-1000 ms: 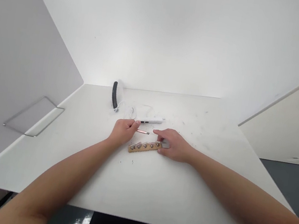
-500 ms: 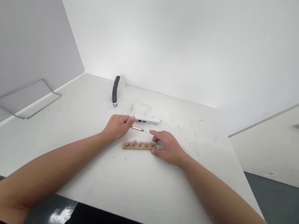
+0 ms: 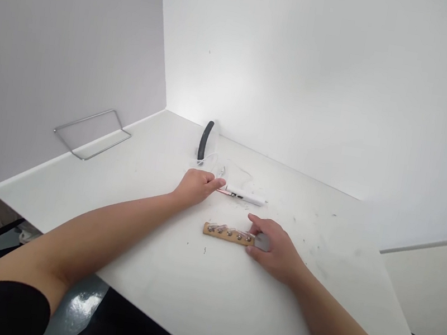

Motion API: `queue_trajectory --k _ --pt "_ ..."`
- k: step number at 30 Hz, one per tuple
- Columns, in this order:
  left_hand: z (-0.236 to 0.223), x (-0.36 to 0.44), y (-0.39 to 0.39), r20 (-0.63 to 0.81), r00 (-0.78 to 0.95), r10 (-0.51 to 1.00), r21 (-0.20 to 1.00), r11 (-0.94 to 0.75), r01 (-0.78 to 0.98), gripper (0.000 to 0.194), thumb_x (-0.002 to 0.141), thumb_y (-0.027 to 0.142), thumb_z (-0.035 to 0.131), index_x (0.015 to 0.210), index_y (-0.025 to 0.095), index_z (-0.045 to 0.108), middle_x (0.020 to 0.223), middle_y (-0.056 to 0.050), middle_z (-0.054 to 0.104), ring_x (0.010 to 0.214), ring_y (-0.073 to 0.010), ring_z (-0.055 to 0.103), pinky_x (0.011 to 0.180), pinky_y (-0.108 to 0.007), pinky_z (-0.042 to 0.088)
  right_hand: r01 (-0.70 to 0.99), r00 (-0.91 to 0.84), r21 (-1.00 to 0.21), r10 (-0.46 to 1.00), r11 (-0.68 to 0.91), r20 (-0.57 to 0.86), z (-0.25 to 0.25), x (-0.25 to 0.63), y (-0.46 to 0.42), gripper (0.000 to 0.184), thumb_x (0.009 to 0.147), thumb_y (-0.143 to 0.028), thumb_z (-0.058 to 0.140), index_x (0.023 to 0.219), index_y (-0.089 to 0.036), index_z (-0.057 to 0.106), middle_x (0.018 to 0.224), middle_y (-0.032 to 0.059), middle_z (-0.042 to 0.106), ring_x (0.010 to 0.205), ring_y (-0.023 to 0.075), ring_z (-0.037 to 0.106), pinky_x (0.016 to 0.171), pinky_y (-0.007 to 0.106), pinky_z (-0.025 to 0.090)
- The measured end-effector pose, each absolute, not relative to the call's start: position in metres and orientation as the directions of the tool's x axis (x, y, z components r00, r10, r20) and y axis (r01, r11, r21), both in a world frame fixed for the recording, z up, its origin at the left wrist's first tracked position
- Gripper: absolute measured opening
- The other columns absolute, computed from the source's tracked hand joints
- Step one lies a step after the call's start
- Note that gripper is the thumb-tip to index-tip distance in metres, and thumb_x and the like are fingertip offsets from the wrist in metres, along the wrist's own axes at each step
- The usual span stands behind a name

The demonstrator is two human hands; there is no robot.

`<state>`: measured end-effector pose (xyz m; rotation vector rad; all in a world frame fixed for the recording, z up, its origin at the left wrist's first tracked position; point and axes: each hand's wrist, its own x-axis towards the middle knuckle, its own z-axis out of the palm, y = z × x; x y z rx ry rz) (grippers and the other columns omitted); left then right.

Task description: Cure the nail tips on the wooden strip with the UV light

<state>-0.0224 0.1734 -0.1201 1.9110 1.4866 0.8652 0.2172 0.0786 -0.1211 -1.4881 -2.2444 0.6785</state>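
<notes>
My left hand [image 3: 199, 186] is closed around a thin pink rod-shaped tool [image 3: 225, 191]. Its far end lies in line with the front of a white device, so I cannot tell whether they touch. In front of it, flat on the table, lies a small wooden bar [image 3: 224, 238] with a row of several shiny round metal studs. Small clear pieces, looking like nail tips, slant over the studs. At the bar's right end my right hand [image 3: 276, 249] grips it, thumb on the near side and fingers on the far side, with the index finger stretched forward.
The slim white device [image 3: 252, 197] with small dark ports lies behind the bar. A white cable [image 3: 210, 158] curls near a curved black piece [image 3: 205, 142] at the back. On the left stands a metal wire frame [image 3: 83, 159]. Small dark specks dot the white table [image 3: 203, 294].
My view has turned left. My left hand has moved the pink tool away from the bar, back toward the white device. My right hand stays at the bar's right end.
</notes>
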Motion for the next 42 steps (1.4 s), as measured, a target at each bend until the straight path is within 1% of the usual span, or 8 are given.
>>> queue_trajectory --k 4,12,18,22,28,32,38,42 --pt "-0.119 -0.027 0.179 0.174 0.159 0.972 0.731 -0.236 0.641 0.053 0.071 0.058 0.041 0.044 0.017 0.022 0.046 0.003 0.020 0.044 -0.0076 0.021 0.044 -0.025 0.016 0.741 -0.382 -0.580 0.923 0.337 0.048 -0.122 0.217 0.079 0.054 0.071 -0.023 0.054 0.123 -0.028 0.039 0.097 0.0032 0.057 0.096 0.0212 0.052 0.089 0.044 0.041" --pt "-0.116 -0.032 0.186 0.186 0.117 0.976 0.680 -0.214 0.701 0.052 0.070 0.056 0.046 0.042 0.017 0.027 0.043 0.002 0.029 0.044 -0.0092 0.026 0.046 -0.026 0.018 0.770 -0.363 -0.553 0.931 0.318 0.030 -0.122 0.218 0.079 0.054 0.072 -0.026 0.054 0.123 -0.029 0.040 0.097 0.0025 0.058 0.096 0.0209 0.054 0.088 0.042 0.043" --pt "-0.119 -0.029 0.184 0.191 0.173 0.966 0.614 -0.255 0.747 0.050 0.070 0.054 0.048 0.041 0.016 0.031 0.042 0.002 0.034 0.045 -0.0093 0.029 0.047 -0.026 0.019 0.782 -0.356 -0.545 0.935 0.302 0.008 -0.121 0.217 0.080 0.054 0.072 -0.027 0.053 0.125 -0.027 0.039 0.099 0.0035 0.057 0.097 0.0213 0.053 0.089 0.042 0.043" --pt "-0.121 -0.026 0.182 0.207 0.213 0.955 0.593 -0.296 0.749 0.050 0.071 0.053 0.046 0.041 0.016 0.030 0.042 0.002 0.034 0.045 -0.0090 0.030 0.048 -0.026 0.019 0.778 -0.358 -0.548 0.933 0.306 0.011 -0.121 0.217 0.080 0.054 0.073 -0.029 0.053 0.125 -0.028 0.039 0.100 0.0033 0.057 0.098 0.0215 0.053 0.088 0.042 0.043" --pt "-0.122 -0.024 0.180 0.203 0.217 0.955 0.600 -0.296 0.743 0.051 0.071 0.053 0.046 0.041 0.016 0.029 0.042 0.002 0.032 0.045 -0.0089 0.028 0.048 -0.026 0.018 0.770 -0.372 -0.546 0.927 0.329 0.034 -0.124 0.219 0.080 0.054 0.073 -0.029 0.053 0.125 -0.029 0.038 0.100 0.0034 0.057 0.097 0.0219 0.053 0.088 0.043 0.043" --pt "-0.122 -0.024 0.182 0.177 0.200 0.964 0.617 -0.267 0.740 0.052 0.070 0.056 0.047 0.041 0.016 0.030 0.041 0.002 0.032 0.045 -0.0092 0.029 0.048 -0.026 0.019 0.776 -0.366 -0.544 0.930 0.319 0.023 -0.124 0.219 0.080 0.054 0.072 -0.028 0.053 0.124 -0.028 0.039 0.099 0.0026 0.057 0.097 0.0209 0.053 0.089 0.041 0.043" --pt "-0.117 -0.026 0.182 0.135 0.123 0.983 0.700 -0.182 0.691 0.044 0.064 0.055 0.054 0.047 0.017 0.040 0.048 0.003 0.042 0.049 -0.0096 0.036 0.047 -0.024 0.023 0.774 -0.357 -0.554 0.934 0.306 0.017 -0.124 0.219 0.080 0.053 0.073 -0.028 0.053 0.124 -0.029 0.040 0.098 0.0023 0.057 0.097 0.0209 0.052 0.089 0.041 0.042" --pt "-0.117 -0.026 0.181 0.150 0.125 0.981 0.699 -0.195 0.689 0.044 0.068 0.054 0.050 0.048 0.017 0.040 0.048 0.003 0.043 0.050 -0.0096 0.037 0.048 -0.024 0.024 0.771 -0.359 -0.558 0.933 0.307 0.018 -0.124 0.218 0.080 0.052 0.072 -0.028 0.053 0.123 -0.028 0.040 0.098 0.0028 0.057 0.097 0.0214 0.053 0.088 0.041 0.042"
